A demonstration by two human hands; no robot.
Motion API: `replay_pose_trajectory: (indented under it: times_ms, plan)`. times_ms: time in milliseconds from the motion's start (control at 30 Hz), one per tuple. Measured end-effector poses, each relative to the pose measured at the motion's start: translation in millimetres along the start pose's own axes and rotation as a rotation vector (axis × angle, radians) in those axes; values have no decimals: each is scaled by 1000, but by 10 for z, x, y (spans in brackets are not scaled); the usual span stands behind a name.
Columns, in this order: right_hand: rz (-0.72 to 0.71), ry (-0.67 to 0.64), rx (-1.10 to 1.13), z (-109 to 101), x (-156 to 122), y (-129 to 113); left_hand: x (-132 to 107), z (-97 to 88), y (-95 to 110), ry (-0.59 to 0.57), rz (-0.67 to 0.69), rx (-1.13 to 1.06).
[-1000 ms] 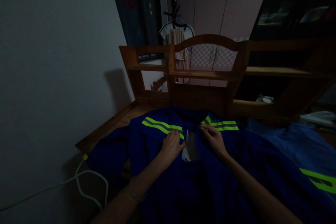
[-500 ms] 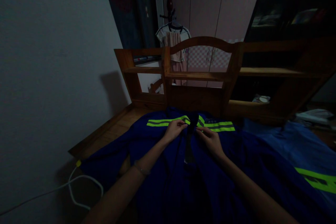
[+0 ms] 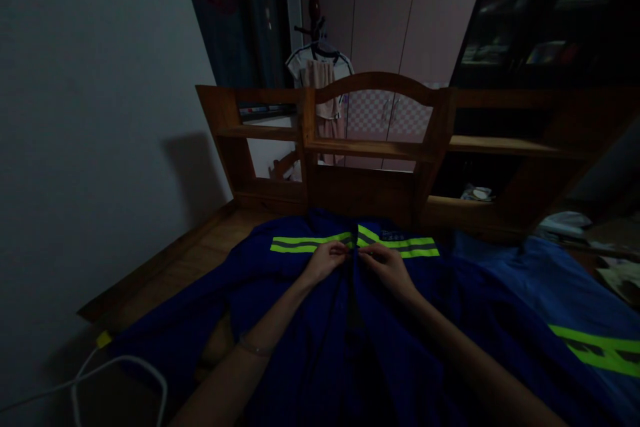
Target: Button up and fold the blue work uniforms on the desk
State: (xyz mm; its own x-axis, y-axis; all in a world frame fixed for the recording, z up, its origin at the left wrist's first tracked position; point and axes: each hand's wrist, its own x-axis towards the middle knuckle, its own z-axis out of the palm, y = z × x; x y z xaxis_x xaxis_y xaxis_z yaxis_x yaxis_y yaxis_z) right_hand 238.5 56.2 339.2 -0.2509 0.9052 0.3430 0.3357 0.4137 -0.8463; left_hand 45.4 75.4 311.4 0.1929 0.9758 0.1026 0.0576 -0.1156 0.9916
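Observation:
A dark blue work jacket (image 3: pixel 295 300) with yellow-green and grey reflective stripes lies spread out in front of me, its collar end toward the wooden headboard. At the chest, my left hand (image 3: pixel 325 261) pinches the left front edge just below the stripe. Close beside it, my right hand (image 3: pixel 387 267) pinches the right front edge, fingertips almost touching those of the left. Below the hands the two front edges hang apart, with a dark gap between them. Whether a button or snap sits between my fingers is too small and dim to tell.
A wooden headboard with shelves (image 3: pixel 370 147) stands behind the jacket. On the right lies a lighter blue garment (image 3: pixel 540 280) with a reflective stripe. A white cable (image 3: pixel 125 360) curls at lower left beside the wall (image 3: pixel 100 113). Clothes hang on a coat rack (image 3: pixel 314 7) farther back.
Both hands have come closer together, bringing the jacket's front edges to meet at the chest stripe. The gap at the collar has narrowed. The view has shifted slightly.

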Motion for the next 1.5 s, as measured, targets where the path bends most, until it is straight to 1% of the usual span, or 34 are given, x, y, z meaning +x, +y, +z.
replay_pose_trajectory:
  times_ms: [67, 167, 267, 367, 500, 633, 733, 833, 1100, 1167, 1233, 1400, 1500]
  plan:
    - [-10, 14, -14, 45, 23, 1, -5, 4, -1, 11, 23, -5]
    - [99, 23, 53, 89, 24, 11, -17, 8, -2, 10, 75, 32]
    - [203, -17, 138, 86, 32, 31, -18, 11, -1, 17, 127, 80]
    - [221, -55, 193, 71, 57, 73, -21, 26, 11, 47, 148, 103]
    - [178, -62, 189, 88, 74, 119, -54, 65, 50, 92, 164, 113]
    - [88, -19, 73, 119, 54, 92, -95, 96, 71, 153, 153, 108]
    - [27, 30, -63, 132, 22, 51, -113, 101, 72, 146, 143, 66]
    - [-1, 53, -154, 152, -9, 31, -126, 107, 76, 134, 106, 34]
    - [-53, 54, -213, 224, -55, 54, -119, 101, 37, 151, 107, 51]
    - [-54, 46, -214, 223, -60, 47, -116, 90, 36, 149, 92, 16]
    - [-48, 38, -228, 216, -63, 31, -114, 86, 40, 152, 49, -25]
    - [-55, 45, -286, 221, -60, 0, -104, 110, 1, 232, -191, -232]
    - [-69, 62, -316, 245, -55, 6, -102, 122, -46, 246, -243, -295]
